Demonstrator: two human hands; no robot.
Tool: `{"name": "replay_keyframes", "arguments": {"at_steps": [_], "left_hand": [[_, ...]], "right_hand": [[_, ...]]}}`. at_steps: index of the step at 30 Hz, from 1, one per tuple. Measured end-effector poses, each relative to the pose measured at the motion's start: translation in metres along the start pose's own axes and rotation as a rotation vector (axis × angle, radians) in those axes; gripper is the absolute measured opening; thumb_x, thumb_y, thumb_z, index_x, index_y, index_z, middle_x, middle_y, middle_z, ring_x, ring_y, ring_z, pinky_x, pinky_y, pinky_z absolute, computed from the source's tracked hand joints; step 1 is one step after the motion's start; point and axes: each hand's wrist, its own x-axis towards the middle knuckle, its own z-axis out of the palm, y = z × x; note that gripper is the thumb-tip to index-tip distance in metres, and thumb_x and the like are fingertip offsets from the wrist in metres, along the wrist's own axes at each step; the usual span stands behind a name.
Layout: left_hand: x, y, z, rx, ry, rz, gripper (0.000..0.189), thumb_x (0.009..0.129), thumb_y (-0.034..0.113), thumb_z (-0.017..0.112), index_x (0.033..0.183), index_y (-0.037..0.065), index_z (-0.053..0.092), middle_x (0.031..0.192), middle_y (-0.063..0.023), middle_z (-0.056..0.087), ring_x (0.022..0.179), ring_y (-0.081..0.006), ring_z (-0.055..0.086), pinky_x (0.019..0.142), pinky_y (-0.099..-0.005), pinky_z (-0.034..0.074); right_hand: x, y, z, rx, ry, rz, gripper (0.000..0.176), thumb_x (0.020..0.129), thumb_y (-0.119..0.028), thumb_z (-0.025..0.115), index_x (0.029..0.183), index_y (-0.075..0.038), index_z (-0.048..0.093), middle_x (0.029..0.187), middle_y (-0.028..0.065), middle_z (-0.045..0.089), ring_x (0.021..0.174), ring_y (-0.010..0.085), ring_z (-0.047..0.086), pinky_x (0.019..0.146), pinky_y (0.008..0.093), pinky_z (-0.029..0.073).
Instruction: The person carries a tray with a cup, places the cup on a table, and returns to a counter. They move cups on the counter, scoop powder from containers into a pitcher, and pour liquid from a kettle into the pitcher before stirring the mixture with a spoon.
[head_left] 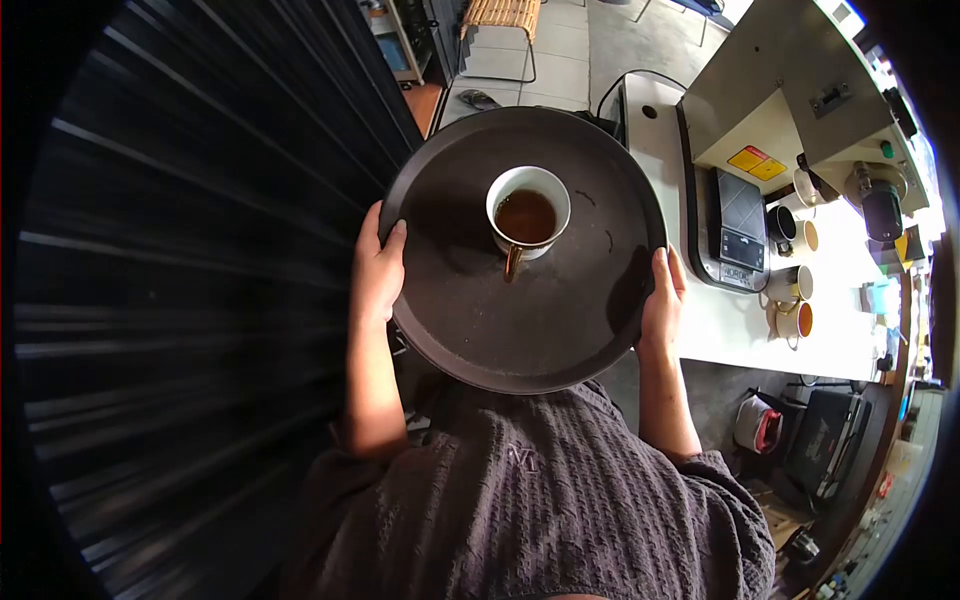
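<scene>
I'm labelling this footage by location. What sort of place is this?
Likely a café or coffee bar: a coffee machine, a digital scale and mugs on the counter.

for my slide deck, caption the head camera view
Two hands, left and right, hold a round dark tray bearing one white cup of brown liquid beside a counter.

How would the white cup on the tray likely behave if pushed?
The cup would probably slide upright on the flat tray, as it stands on its base. A hard shove might slosh the dark liquid, since no lid covers it.
</scene>
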Motion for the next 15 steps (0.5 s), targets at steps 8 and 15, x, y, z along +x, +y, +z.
{"name": "replay_keyframes", "arguments": {"at_steps": [8,15], "left_hand": [[0.110,0.037,0.032,0.125,-0.230,0.003,0.036,0.092,0.010,0.050,0.126,-0.002,0.046,0.113,-0.0103,0.059,0.104,-0.0164,0.054,0.092,-0.0271,0.038],[0.224,0.040,0.069,0.057,-0.605,0.148,0.042,0.091,0.011,0.053,0.129,-0.004,0.043,0.118,-0.0111,0.057,0.108,-0.0175,0.053,0.094,-0.0276,0.038]], "right_hand": [[0.022,-0.018,0.044,0.051,0.286,0.041,0.043,0.094,-0.029,0.054,0.126,-0.001,0.050,0.106,0.0068,0.061,0.094,0.0128,0.055,0.082,0.0245,0.043],[0.028,-0.005,0.081,0.158,0.473,-0.129,0.037,0.095,-0.023,0.051,0.123,0.001,0.052,0.104,0.0060,0.061,0.093,0.0126,0.055,0.082,0.0254,0.043]]}}
